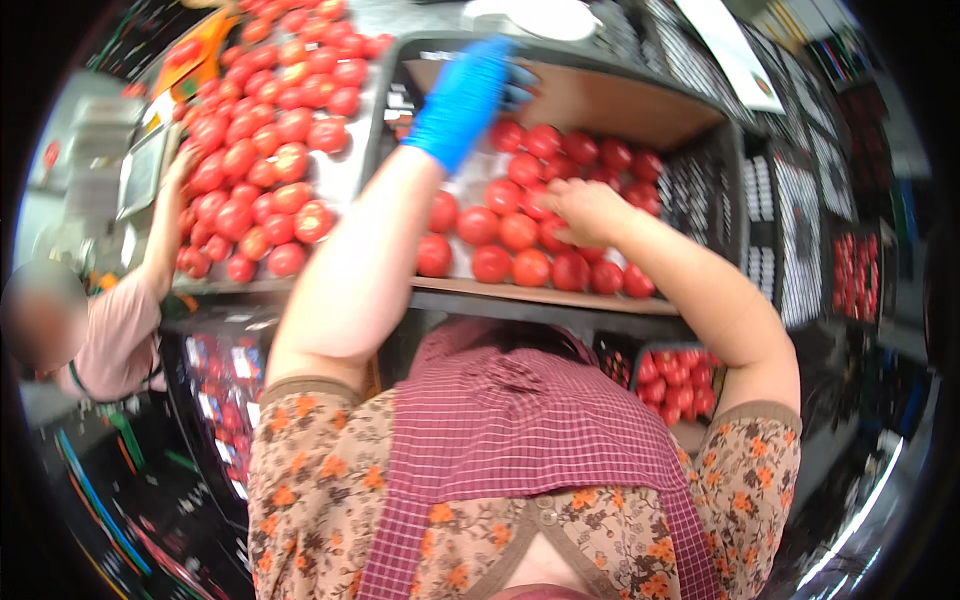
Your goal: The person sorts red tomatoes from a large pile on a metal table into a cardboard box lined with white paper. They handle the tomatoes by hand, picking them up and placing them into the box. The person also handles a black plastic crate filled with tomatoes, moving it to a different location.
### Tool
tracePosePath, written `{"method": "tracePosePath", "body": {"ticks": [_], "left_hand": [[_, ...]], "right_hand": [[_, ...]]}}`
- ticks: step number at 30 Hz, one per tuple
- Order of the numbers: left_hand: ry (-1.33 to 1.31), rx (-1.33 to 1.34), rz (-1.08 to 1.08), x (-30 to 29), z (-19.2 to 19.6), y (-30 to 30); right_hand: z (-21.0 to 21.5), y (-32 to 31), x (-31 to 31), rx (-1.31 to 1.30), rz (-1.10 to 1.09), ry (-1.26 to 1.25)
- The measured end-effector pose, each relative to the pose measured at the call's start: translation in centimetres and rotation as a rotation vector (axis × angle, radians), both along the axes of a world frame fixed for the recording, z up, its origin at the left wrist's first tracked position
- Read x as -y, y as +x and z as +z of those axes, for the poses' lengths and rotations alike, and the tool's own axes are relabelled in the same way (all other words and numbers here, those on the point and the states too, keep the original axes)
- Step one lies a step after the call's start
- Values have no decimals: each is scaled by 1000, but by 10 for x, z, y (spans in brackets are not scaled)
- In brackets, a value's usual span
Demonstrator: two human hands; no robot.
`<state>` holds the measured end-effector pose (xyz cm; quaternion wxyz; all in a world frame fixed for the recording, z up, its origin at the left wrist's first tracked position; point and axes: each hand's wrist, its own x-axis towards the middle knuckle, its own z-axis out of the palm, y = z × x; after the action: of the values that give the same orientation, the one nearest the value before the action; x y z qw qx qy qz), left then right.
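A black crate (pixel 737 195), lined with brown cardboard, holds red tomatoes (pixel 478 226) in rows. My left hand (pixel 468 98), in a blue glove, is over the crate's far left corner. Motion smears its fingers, and I cannot make out anything in them. Bare and lower down, my right hand (pixel 590 212) reaches in among the tomatoes from the right. Its fingers are bent together round the edge of one tomato (pixel 537 202), partly covering it. More tomatoes (pixel 240 160) lie in a large loose heap left of the crate.
At the left, another person's hand (pixel 185 162) touches the heap's edge, beside a grey-framed device (pixel 145 172). Stacked black crates (pixel 800 225) stand to the right. A smaller crate of tomatoes (pixel 677 382) sits low near my right elbow. A white round object (pixel 560 18) lies beyond the crate.
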<state>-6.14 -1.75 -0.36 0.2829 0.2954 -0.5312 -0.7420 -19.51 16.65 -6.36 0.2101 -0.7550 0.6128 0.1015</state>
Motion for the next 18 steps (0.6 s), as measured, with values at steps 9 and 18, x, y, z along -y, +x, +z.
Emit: {"method": "tracePosePath", "body": {"ticks": [9,18], "left_hand": [[-229,-46,-10,0,6,8],[-148,-56,-27,6,5,10]], "right_hand": [[-49,31,21,-239,67,-192],[-57,37,33,-281,-86,-90]]}}
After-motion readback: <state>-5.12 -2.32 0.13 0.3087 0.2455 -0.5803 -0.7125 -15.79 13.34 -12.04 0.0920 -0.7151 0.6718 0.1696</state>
